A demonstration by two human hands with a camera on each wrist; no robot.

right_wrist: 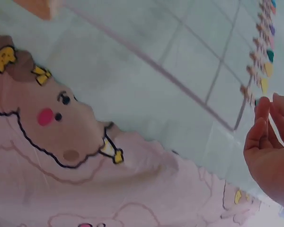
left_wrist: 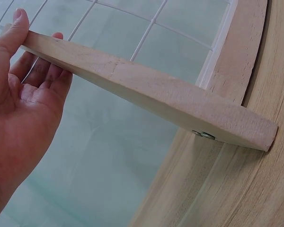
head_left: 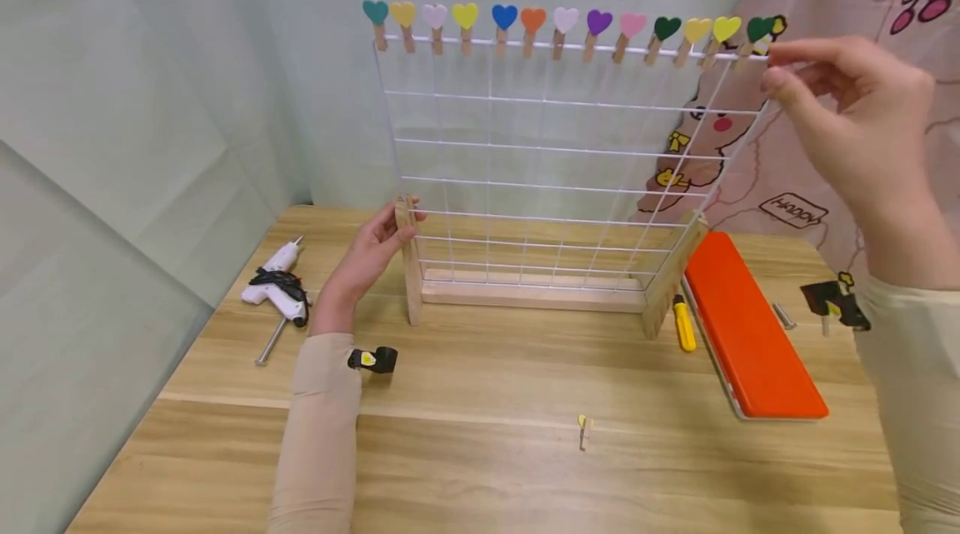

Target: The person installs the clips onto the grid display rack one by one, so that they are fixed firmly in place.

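A white wire grid (head_left: pixel 543 149) stands upright in a wooden stand, with a crossbar (head_left: pixel 532 294) between two side posts. My left hand (head_left: pixel 375 244) grips the top of the left wooden post (left_wrist: pixel 146 92), thumb on one side and fingers on the other. Along the grid's top wire sits a row of small wooden clothespins with coloured hearts. At its right end is a dark green heart clothespin (head_left: pixel 759 28). Beside it my right hand (head_left: pixel 862 101) is at the grid's top corner, index finger and thumb apart; whether a fingertip touches it is unclear.
A small clothespin (head_left: pixel 583 431) lies on the wooden table (head_left: pixel 465 451). At left rest a white glue gun (head_left: pixel 277 276) and a bolt (head_left: pixel 272 342). At right are a yellow-handled screwdriver (head_left: pixel 683 326), a long orange box (head_left: pixel 753 326) and another bolt (head_left: pixel 784 316).
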